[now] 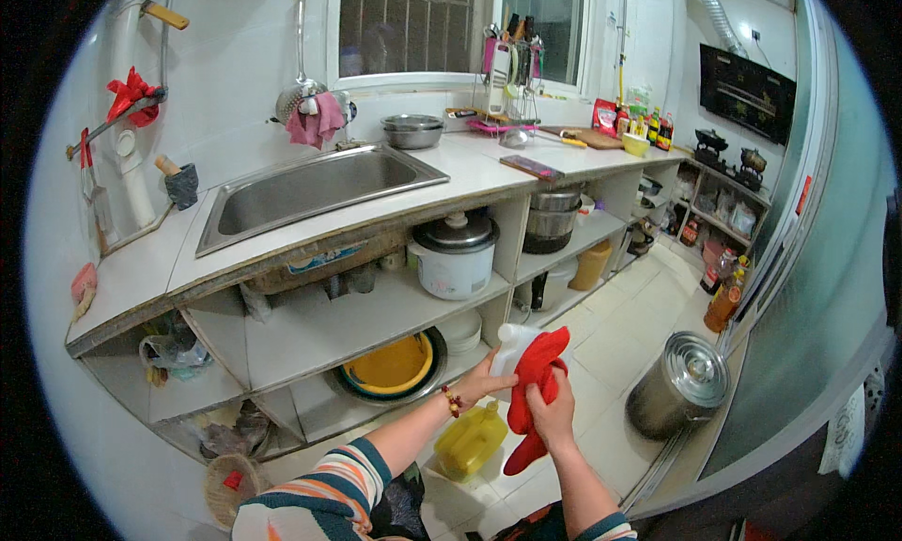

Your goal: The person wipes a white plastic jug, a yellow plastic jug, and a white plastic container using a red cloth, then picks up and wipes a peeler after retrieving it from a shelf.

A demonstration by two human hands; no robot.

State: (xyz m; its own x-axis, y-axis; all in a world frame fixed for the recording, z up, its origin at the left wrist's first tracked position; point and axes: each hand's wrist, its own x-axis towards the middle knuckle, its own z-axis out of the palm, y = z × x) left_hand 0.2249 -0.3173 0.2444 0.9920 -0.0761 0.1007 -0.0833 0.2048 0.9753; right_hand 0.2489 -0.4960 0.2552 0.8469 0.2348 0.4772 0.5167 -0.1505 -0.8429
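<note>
A white plastic jug (514,343) is held up above the tiled floor, tilted, in my left hand (486,380). A bright red cloth (539,372) is bunched in my right hand (553,410) and lies against the jug's side, covering much of it. One end of the cloth hangs below my right hand. Under my hands, on the floor, a yellow translucent plastic jug (471,442) lies tipped on its side or leaning; which one I cannot tell. A beaded bracelet (452,400) circles my left wrist.
Left stands a tiled counter with a steel sink (317,181). Its shelves hold a rice cooker (456,259), a yellow basin (389,365) and stacked pots (550,224). A lidded metal bin (680,386) stands by the sliding glass door (796,273). A wicker basket (229,491) sits lower left.
</note>
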